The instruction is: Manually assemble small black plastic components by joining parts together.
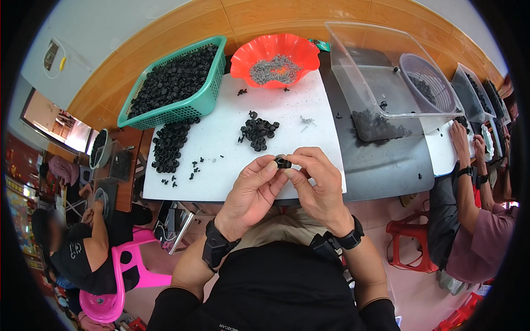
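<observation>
Between my two hands, just above the near part of the white board (221,138), is a small round black plastic part (282,162). My left hand (256,179) pinches it from the left with thumb and forefinger. From the other side the thumb and fingers of my right hand (317,179) close on it, hiding part of it. Beyond my hands lies a loose pile of black parts (258,132). Farther left, rounder black caps (170,146) sit packed together, with several tiny black pieces (193,170) scattered nearby. A few thin grey pins (307,122) lie to the right.
A green basket (207,96) full of black parts stands at the back left, beside a red scalloped bowl (245,69) of grey pins. At right stands a clear plastic bin (353,71) holding a purple-grey basket (411,63). Other people sit working at both sides.
</observation>
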The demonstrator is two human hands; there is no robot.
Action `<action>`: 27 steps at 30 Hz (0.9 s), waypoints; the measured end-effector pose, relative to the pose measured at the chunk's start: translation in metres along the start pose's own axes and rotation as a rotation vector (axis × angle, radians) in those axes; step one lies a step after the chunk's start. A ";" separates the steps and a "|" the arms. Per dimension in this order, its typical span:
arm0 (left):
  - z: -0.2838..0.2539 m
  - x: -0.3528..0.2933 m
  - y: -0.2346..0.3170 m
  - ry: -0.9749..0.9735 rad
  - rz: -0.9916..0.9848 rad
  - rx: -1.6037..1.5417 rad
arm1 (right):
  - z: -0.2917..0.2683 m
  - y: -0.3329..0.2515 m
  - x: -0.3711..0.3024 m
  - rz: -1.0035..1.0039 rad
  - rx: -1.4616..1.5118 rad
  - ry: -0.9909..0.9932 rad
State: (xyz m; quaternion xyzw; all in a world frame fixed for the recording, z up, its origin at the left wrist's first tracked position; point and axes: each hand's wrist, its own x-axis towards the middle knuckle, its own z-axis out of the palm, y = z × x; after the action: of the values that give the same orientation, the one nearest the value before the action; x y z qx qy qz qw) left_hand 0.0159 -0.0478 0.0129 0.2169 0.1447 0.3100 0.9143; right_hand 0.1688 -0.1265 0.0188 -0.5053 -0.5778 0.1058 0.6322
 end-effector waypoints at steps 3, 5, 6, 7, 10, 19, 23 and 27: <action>-0.001 0.000 0.000 -0.006 0.004 0.012 | -0.001 -0.001 0.000 -0.008 -0.024 -0.006; 0.000 0.000 0.000 -0.005 0.005 0.022 | -0.002 -0.001 0.000 -0.011 -0.038 -0.011; 0.000 0.000 -0.001 -0.005 0.005 0.023 | -0.002 -0.002 0.000 -0.010 -0.039 -0.010; 0.000 0.000 -0.001 -0.007 0.006 0.024 | -0.002 -0.002 0.000 -0.009 -0.040 -0.009; 0.001 0.000 -0.001 0.009 0.011 0.038 | -0.003 -0.003 -0.001 -0.007 -0.071 -0.017; 0.004 -0.002 -0.006 0.041 0.032 0.143 | -0.004 -0.004 -0.004 -0.024 -0.062 0.005; 0.003 -0.003 -0.009 0.023 0.055 0.170 | -0.004 -0.001 -0.007 -0.022 -0.017 0.021; 0.002 -0.003 -0.011 0.020 0.061 0.170 | -0.005 0.003 -0.011 -0.001 0.038 0.037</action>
State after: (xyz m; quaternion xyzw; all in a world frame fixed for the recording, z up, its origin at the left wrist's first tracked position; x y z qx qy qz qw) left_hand 0.0201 -0.0584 0.0100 0.2952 0.1729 0.3265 0.8811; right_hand 0.1705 -0.1355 0.0108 -0.4946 -0.5643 0.1072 0.6522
